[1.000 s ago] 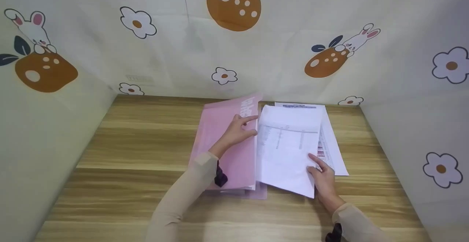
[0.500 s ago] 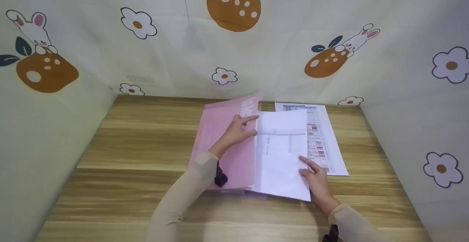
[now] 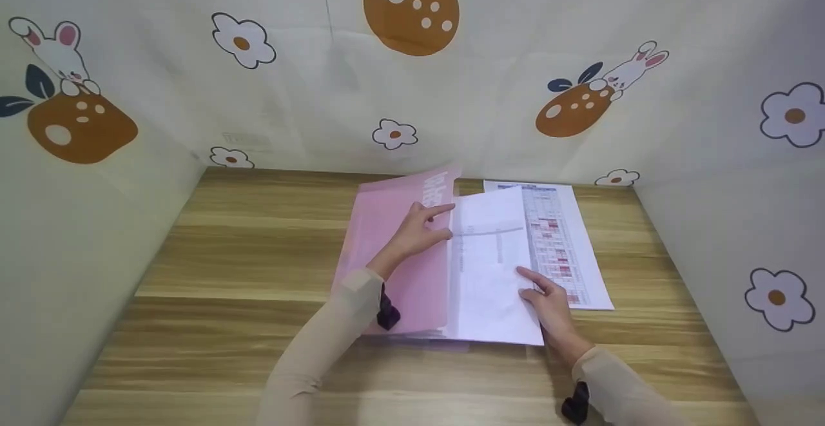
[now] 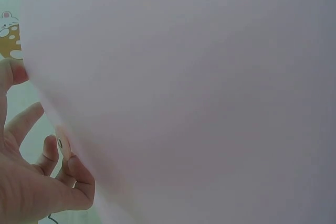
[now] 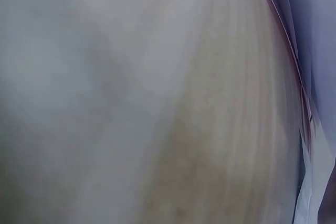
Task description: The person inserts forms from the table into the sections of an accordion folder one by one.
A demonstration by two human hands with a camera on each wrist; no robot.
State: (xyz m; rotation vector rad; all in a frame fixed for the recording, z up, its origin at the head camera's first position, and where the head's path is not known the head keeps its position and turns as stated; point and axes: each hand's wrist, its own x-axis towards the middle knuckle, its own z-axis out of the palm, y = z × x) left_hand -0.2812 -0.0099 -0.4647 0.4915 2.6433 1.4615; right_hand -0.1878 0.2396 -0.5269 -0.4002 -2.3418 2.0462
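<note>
A pink plastic folder (image 3: 403, 290) with white lettering lies partly open in the middle of the table. My left hand (image 3: 417, 229) holds the right edge of its cover, and in the left wrist view the cover (image 4: 184, 87) fills most of the frame beside my fingers. A white printed sheet of paper (image 3: 491, 297) has its left part hidden under the cover. At its right edge, my right hand (image 3: 553, 310) pinches the sheet between thumb and fingers. In the blurred right wrist view, paper edges (image 5: 317, 182) show at the far right.
Another printed sheet with a coloured chart (image 3: 559, 252) lies to the right, partly covered by the held sheet. The wooden table (image 3: 225, 265) stretches to both sides. Patterned fabric walls (image 3: 309, 104) enclose it at the back, left and right.
My right hand has moved left with the sheet, so more of it lies under the folder cover. More of the chart sheet shows now. My left hand has stayed in place.
</note>
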